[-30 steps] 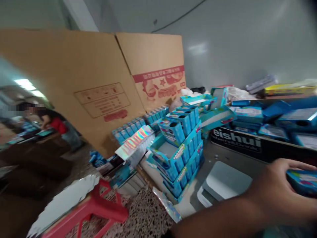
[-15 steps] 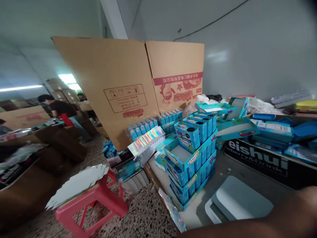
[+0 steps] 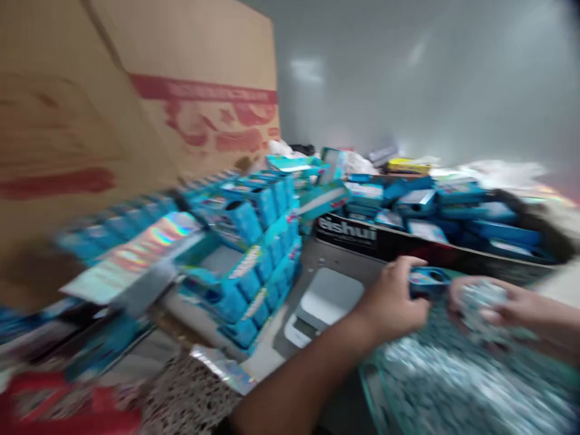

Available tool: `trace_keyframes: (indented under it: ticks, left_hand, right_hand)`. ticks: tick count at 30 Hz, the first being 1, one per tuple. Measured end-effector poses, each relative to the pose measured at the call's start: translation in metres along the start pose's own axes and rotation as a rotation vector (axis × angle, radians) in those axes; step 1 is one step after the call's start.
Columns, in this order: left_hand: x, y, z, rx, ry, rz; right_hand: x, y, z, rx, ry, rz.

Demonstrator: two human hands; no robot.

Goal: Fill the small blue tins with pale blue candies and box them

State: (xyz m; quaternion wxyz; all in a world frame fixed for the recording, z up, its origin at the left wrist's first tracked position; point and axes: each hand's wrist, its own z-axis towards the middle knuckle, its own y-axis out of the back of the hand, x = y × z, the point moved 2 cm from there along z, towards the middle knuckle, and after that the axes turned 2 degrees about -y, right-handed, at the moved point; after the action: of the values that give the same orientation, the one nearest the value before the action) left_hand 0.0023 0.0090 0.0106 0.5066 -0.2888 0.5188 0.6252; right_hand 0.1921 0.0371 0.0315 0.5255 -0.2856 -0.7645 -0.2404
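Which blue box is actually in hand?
The small blue box gripped by the left hand; the others sit stacked on the table or piled in the black carton.

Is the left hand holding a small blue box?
Yes, the left hand grips a small blue box with a round hole.

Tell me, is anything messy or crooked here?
Yes. The blue boxes in the black tray lie jumbled at all angles, unlike the neat stack beside it. The left hand holds a small blue box; the right hand holds silvery bits.
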Motion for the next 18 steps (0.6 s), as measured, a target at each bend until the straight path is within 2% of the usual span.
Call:
trace_keyframes:
  ticks: [1, 5, 12, 15, 18]
  left_hand:
    - [0.000, -0.001, 0.001, 0.005, -0.005, 0.011]
    - [0.001, -0.003, 0.004, 0.036, -0.027, 0.000]
    - [0.001, -0.002, 0.006, 0.055, -0.046, 0.019]
    - [0.002, -0.003, 0.007, 0.082, -0.048, 0.036]
    - [0.001, -0.005, 0.006, 0.162, -0.073, 0.042]
  right_hand:
    - [0.002, 0.001, -0.003, 0.054, -0.039, 0.086]
    - [0.010, 0.006, 0.003, 0.072, 0.015, 0.238]
    - [0.009, 0.005, 0.008, 0.133, 0.038, 0.294]
    - [0.011, 0.005, 0.007, 0.136, 0.099, 0.321]
    - [0.013, 0.006, 0.005, 0.115, 0.192, 0.341]
